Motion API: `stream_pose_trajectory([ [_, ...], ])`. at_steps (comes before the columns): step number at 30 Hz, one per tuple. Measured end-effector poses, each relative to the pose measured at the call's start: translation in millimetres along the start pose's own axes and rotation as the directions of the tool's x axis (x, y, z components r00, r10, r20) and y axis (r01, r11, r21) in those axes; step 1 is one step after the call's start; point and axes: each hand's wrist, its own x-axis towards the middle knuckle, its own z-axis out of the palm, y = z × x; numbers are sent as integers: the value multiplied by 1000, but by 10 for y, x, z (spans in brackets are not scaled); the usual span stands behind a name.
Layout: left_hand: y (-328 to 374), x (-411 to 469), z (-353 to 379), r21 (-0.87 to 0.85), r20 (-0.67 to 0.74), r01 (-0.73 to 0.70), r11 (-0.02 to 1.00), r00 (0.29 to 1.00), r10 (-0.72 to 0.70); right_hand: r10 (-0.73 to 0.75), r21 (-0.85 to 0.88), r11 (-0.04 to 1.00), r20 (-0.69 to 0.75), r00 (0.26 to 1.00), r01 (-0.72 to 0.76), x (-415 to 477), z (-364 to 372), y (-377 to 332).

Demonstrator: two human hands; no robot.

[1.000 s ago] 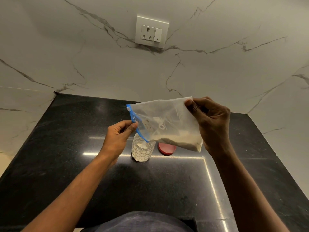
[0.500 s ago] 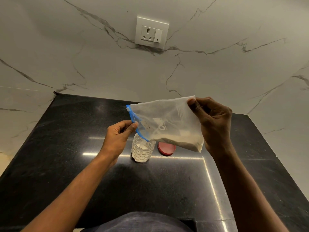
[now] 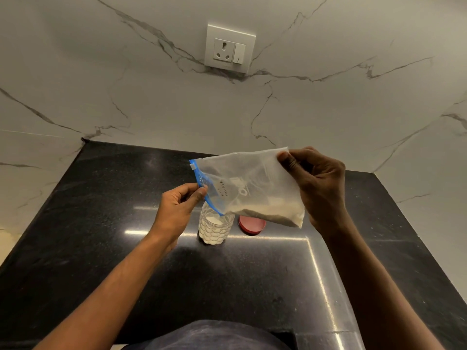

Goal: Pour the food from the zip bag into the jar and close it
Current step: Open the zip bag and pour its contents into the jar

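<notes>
I hold a clear zip bag (image 3: pixel 249 188) with a blue zipper edge sideways above the counter. My left hand (image 3: pixel 180 208) pinches the blue mouth edge. My right hand (image 3: pixel 317 190) grips the bag's far bottom corner. Pale powder lies along the bag's lower side. Right under the lowest corner of the mouth stands a small clear textured jar (image 3: pixel 214 228), open and mostly full of white powder. Its red lid (image 3: pixel 252 224) lies flat on the counter just right of the jar, partly hidden by the bag.
The black stone counter (image 3: pixel 101 236) meets white marble walls behind and on both sides. A wall socket with a switch (image 3: pixel 228 48) sits on the back wall. My dark clothing shows at the bottom edge.
The bag and both hands have barely shifted; the right hand sits a touch further right than a second ago.
</notes>
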Motion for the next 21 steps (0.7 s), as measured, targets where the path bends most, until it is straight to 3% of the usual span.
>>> stream_pose_trajectory([
  [12,23,6,-7,10,-27,-15,1000,1000,15,-11,-5,1000,19,1000,11,3,-20,4],
  [21,44,102,16,118,12,-51,992,999,50,80,47,996,36,996,-81,-37,79,-33],
])
